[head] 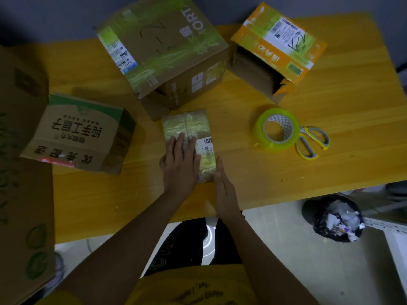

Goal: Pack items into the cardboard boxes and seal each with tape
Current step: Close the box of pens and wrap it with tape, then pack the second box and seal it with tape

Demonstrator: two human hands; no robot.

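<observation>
In the middle of the yellow wooden table (pixel 330 89), right in front of the person, sits a small flat cardboard box (pixel 189 133) wrapped all over in shiny tape, with a white barcode label (pixel 206 145) on its right side. The left hand (pixel 179 164) lies flat on top of it, fingers straight and together, pressing down, so no real grip there. The right hand (pixel 223 190) stands on edge against the box's near right corner, fingers straight too, touching the side and curling round nothing.

Just behind the small box is a big brown carton (pixel 163 51) streaked with greenish tape and printed letters, tilted a bit. Right of that, well apart, an orange box (pixel 279 47) lies on its side with its open mouth facing the person. A roll of yellowish clear tape (pixel 277 128) stands near the small box on the right, and yellow-grey scissors (pixel 311 142) lie touching the roll. Off to the left there's a green-trimmed carton (pixel 81 133) with printed characters, and a larger brown one (pixel 22 172) at the frame edge. On the floor, lower right, a black trash bag (pixel 334 219) holds crumpled paper.
</observation>
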